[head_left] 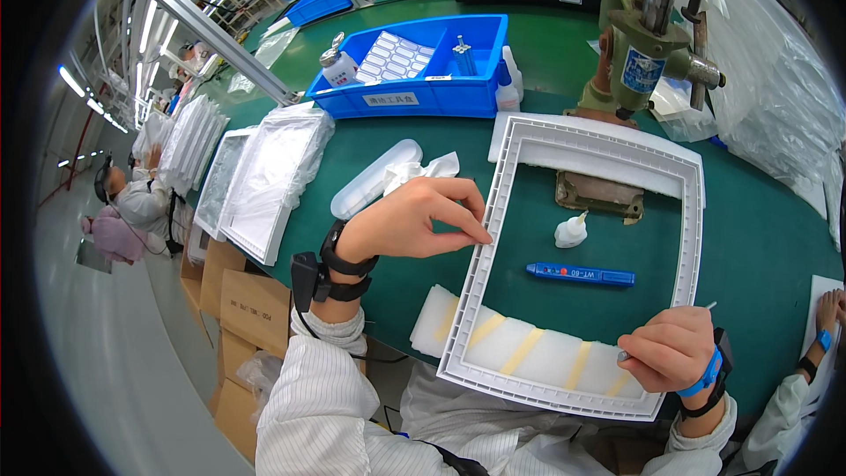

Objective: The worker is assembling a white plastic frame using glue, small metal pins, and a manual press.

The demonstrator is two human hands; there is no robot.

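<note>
Before us, on a green table [758, 242], a white rectangular frame [690, 238], slotted all round, rests over white foam pads [551, 357]. A green metal press [639, 44] and blue divided tray [441, 99] crowd its far side. Our left hand [414, 216] has fingertips narrowed at the frame's left side, we cannot tell if gripping; our right hand [674, 348] curls around a slim rod [624, 356]. Inside the opening sit a blue pen-shaped tool [582, 275] and a small white bottle [570, 232].
</note>
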